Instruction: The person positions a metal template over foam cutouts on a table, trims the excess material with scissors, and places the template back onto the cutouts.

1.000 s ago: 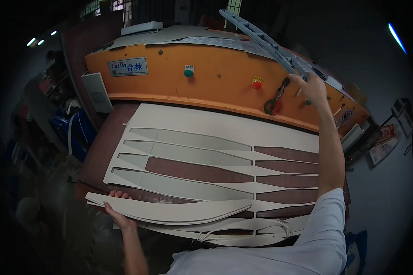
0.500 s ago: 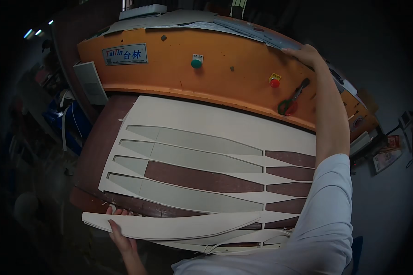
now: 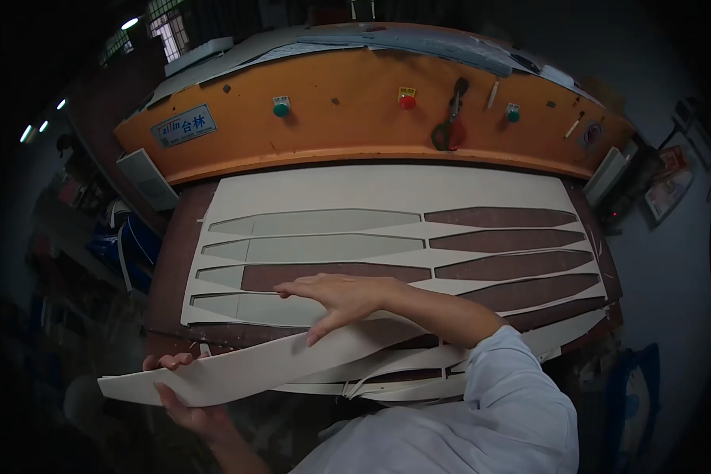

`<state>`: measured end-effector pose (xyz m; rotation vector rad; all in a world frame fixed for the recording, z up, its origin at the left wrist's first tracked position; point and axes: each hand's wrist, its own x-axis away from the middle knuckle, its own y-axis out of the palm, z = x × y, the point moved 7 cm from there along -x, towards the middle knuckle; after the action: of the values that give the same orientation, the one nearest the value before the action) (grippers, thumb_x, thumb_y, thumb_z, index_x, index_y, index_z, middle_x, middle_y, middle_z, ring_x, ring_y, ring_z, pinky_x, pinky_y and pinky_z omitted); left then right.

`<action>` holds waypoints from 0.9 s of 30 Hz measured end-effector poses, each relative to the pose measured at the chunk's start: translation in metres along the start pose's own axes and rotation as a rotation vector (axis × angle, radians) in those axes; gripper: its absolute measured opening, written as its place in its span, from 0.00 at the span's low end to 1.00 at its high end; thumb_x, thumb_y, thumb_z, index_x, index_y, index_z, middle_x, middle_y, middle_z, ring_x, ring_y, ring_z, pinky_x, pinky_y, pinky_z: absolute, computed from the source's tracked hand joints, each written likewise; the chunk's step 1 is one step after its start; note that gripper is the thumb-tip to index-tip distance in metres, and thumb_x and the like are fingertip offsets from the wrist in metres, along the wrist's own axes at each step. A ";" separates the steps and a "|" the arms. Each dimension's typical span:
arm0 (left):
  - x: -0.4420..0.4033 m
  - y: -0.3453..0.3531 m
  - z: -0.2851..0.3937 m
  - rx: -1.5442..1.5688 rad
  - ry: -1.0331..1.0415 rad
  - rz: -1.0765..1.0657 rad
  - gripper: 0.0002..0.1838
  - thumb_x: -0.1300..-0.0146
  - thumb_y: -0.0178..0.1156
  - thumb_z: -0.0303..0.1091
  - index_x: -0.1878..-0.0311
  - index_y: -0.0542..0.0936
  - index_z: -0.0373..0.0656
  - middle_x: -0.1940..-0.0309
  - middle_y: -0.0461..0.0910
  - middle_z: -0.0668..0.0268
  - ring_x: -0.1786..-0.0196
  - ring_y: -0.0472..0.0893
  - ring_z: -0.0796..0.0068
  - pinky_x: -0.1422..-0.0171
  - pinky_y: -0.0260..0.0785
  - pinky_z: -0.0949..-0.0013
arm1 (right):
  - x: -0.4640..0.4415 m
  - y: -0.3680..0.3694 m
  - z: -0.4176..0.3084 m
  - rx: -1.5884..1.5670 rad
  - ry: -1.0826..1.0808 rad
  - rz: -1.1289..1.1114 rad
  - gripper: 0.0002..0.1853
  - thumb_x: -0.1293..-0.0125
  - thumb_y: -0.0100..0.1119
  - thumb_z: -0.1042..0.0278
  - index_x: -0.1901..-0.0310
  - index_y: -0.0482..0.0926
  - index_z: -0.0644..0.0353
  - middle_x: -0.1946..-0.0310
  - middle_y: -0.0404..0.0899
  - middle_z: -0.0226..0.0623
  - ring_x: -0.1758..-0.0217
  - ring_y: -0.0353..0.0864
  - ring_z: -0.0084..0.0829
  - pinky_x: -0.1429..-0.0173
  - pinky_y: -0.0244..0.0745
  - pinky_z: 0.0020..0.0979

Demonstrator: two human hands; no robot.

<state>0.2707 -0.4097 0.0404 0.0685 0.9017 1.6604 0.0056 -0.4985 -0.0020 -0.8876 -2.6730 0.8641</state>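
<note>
My left hand (image 3: 188, 411) grips the lower-left end of a long, curved white strip (image 3: 245, 370), with the thumb in front and fingers behind. The strip looks like flat sheet material, perhaps several layers, and tilts up to the right. My right hand (image 3: 344, 299) is stretched over its upper edge, fingers extended and thumb apart. Whether the thumb touches the strip cannot be made out. Beneath lies a white sheet (image 3: 387, 186) with rows of long tapered cut-outs. Pale grey-green pieces (image 3: 324, 249) show in the left openings; dark red surface shows through the others.
An orange machine beam (image 3: 245, 142) spans the back, with a green button (image 3: 281, 109), a red button (image 3: 407, 101) and scissors (image 3: 450, 130) on its front. Loose white offcuts (image 3: 371, 379) hang at the near edge. A blue chair-like frame (image 3: 633, 395) stands at right.
My right hand has come down from the top of the orange beam to the strip. My left hand and the strip have shifted left in view, while the camera view has turned right.
</note>
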 end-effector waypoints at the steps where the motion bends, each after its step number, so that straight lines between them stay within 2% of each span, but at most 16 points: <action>1: 0.005 0.010 0.020 0.003 0.079 -0.056 0.26 0.25 0.48 0.45 0.31 0.59 0.42 0.53 0.73 0.61 0.46 0.76 0.64 0.39 0.74 0.51 | 0.006 0.018 -0.006 -0.022 -0.005 -0.035 0.42 0.42 0.64 0.32 0.41 0.78 0.65 0.50 0.81 0.49 0.44 0.79 0.46 0.39 0.72 0.41; 3: 0.009 0.031 0.052 0.040 0.182 -0.183 0.27 0.25 0.47 0.46 0.30 0.59 0.42 0.51 0.73 0.60 0.44 0.76 0.62 0.38 0.73 0.50 | 0.023 0.031 -0.021 -0.027 -0.019 -0.015 0.39 0.42 0.66 0.34 0.43 0.79 0.65 0.54 0.84 0.48 0.48 0.82 0.45 0.43 0.76 0.40; 4: 0.014 0.037 0.061 -0.090 0.203 -0.146 0.27 0.24 0.46 0.47 0.30 0.60 0.41 0.48 0.72 0.60 0.42 0.74 0.62 0.35 0.70 0.51 | 0.037 0.030 -0.028 -0.045 -0.013 0.022 0.38 0.43 0.67 0.35 0.45 0.80 0.65 0.56 0.85 0.48 0.50 0.84 0.45 0.45 0.77 0.39; 6: 0.028 0.046 0.088 -0.347 0.289 -0.083 0.28 0.24 0.44 0.49 0.30 0.62 0.39 0.42 0.70 0.61 0.37 0.72 0.61 0.30 0.65 0.53 | 0.071 0.030 -0.049 -0.056 0.000 0.120 0.31 0.45 0.71 0.41 0.56 0.84 0.65 0.67 0.85 0.45 0.63 0.85 0.41 0.57 0.77 0.38; 7: 0.035 0.058 0.091 -0.343 0.298 -0.112 0.28 0.24 0.44 0.49 0.30 0.62 0.39 0.42 0.71 0.61 0.37 0.72 0.61 0.30 0.65 0.52 | 0.091 0.030 -0.060 -0.015 0.008 0.209 0.27 0.45 0.72 0.43 0.61 0.83 0.64 0.72 0.83 0.44 0.67 0.83 0.39 0.61 0.75 0.38; 11: 0.063 0.103 0.091 -0.173 0.237 -0.324 0.29 0.24 0.43 0.50 0.30 0.62 0.39 0.42 0.71 0.60 0.37 0.73 0.60 0.31 0.66 0.51 | 0.200 0.044 -0.099 0.061 0.057 0.437 0.24 0.42 0.72 0.48 0.63 0.81 0.65 0.72 0.83 0.41 0.67 0.83 0.39 0.60 0.75 0.37; 14: 0.088 0.130 0.083 -0.053 0.114 -0.476 0.29 0.24 0.43 0.50 0.30 0.62 0.39 0.42 0.72 0.59 0.37 0.73 0.59 0.31 0.66 0.51 | 0.296 0.094 -0.108 0.068 0.142 0.677 0.24 0.40 0.71 0.51 0.54 0.80 0.64 0.68 0.84 0.42 0.65 0.84 0.38 0.58 0.77 0.36; 17: 0.116 0.151 0.072 0.064 -0.052 -0.627 0.29 0.24 0.42 0.51 0.30 0.62 0.39 0.42 0.72 0.58 0.37 0.73 0.59 0.32 0.67 0.50 | 0.369 0.188 -0.107 -0.128 0.412 0.838 0.24 0.39 0.69 0.52 0.51 0.81 0.64 0.64 0.85 0.43 0.62 0.85 0.36 0.56 0.78 0.35; 19: 0.131 0.151 0.054 0.084 -0.166 -0.634 0.29 0.23 0.42 0.51 0.30 0.63 0.39 0.42 0.73 0.58 0.37 0.73 0.58 0.32 0.67 0.49 | 0.406 0.251 -0.118 -0.229 0.573 0.950 0.23 0.39 0.69 0.52 0.51 0.82 0.64 0.62 0.85 0.41 0.59 0.85 0.34 0.54 0.78 0.34; 20: 0.126 0.128 0.038 -0.238 -0.095 -0.437 0.29 0.23 0.43 0.50 0.29 0.61 0.41 0.44 0.73 0.57 0.39 0.75 0.59 0.36 0.71 0.48 | 0.423 0.280 -0.122 -0.300 0.656 1.010 0.23 0.39 0.69 0.51 0.51 0.82 0.63 0.61 0.85 0.41 0.58 0.85 0.33 0.52 0.78 0.34; 21: 0.138 0.124 0.023 -0.261 -0.186 -0.469 0.30 0.23 0.42 0.52 0.29 0.62 0.40 0.42 0.73 0.57 0.38 0.74 0.58 0.36 0.71 0.47 | 0.439 0.304 -0.130 -0.275 0.703 1.045 0.19 0.36 0.67 0.57 0.50 0.83 0.63 0.61 0.86 0.39 0.59 0.85 0.34 0.53 0.78 0.34; 24: 0.184 0.116 -0.008 -0.299 -0.422 -0.587 0.31 0.23 0.42 0.54 0.30 0.63 0.38 0.42 0.73 0.55 0.38 0.74 0.58 0.38 0.72 0.49 | 0.483 0.354 -0.151 -0.220 0.826 1.167 0.18 0.36 0.67 0.58 0.52 0.84 0.63 0.61 0.86 0.39 0.58 0.85 0.33 0.53 0.78 0.34; 25: 0.201 0.117 -0.015 -0.284 -0.488 -0.638 0.31 0.23 0.43 0.53 0.30 0.64 0.38 0.42 0.74 0.55 0.39 0.75 0.59 0.39 0.73 0.50 | 0.500 0.364 -0.160 -0.079 0.831 1.212 0.16 0.36 0.68 0.59 0.54 0.84 0.62 0.61 0.85 0.40 0.59 0.85 0.34 0.53 0.78 0.34; 27: 0.237 0.124 -0.029 -0.259 -0.611 -0.740 0.30 0.23 0.45 0.53 0.31 0.65 0.37 0.43 0.74 0.55 0.41 0.77 0.60 0.42 0.75 0.52 | 0.543 0.386 -0.176 -0.002 0.942 1.255 0.18 0.37 0.68 0.57 0.52 0.84 0.62 0.59 0.85 0.41 0.57 0.85 0.37 0.52 0.78 0.35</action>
<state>0.0821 -0.2235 -0.0047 0.0512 0.1876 0.9517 -0.1803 0.1600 -0.0845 -2.2612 -1.1443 0.3575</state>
